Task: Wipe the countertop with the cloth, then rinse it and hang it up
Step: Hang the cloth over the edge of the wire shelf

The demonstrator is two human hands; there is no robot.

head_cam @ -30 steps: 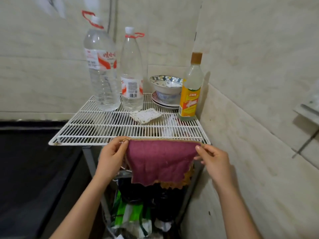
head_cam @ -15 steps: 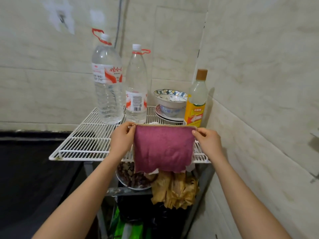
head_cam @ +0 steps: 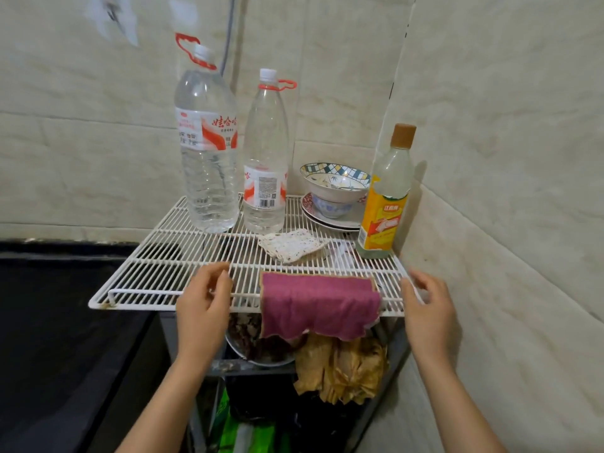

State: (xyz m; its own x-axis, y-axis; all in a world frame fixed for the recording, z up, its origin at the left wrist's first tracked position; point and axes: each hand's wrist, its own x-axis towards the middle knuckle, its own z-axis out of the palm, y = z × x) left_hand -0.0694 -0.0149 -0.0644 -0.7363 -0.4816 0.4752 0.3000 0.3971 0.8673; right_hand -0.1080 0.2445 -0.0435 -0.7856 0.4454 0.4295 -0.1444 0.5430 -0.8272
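Observation:
The maroon cloth (head_cam: 318,305) with a tan edge hangs draped over the front edge of the white wire shelf (head_cam: 157,276), its upper part lying on the wires and the rest dangling below. My left hand (head_cam: 204,300) hovers just left of the cloth with loosely curled fingers, holding nothing. My right hand (head_cam: 426,305) is just right of the cloth at the shelf's front right corner, fingers relaxed, apart from the cloth. A dark countertop (head_cam: 49,322) lies to the left.
On the shelf stand two clear water bottles (head_cam: 207,152) (head_cam: 265,168), a stack of bowls and plates (head_cam: 335,194), a yellow-labelled bottle (head_cam: 385,204) and a white knitted pad (head_cam: 291,245). Tiled walls close the back and right. Below hang tan dried sheets (head_cam: 343,367) beside a plate.
Both hands carried the cloth up onto the shelf's front edge, laid it there, let go and moved apart to either side.

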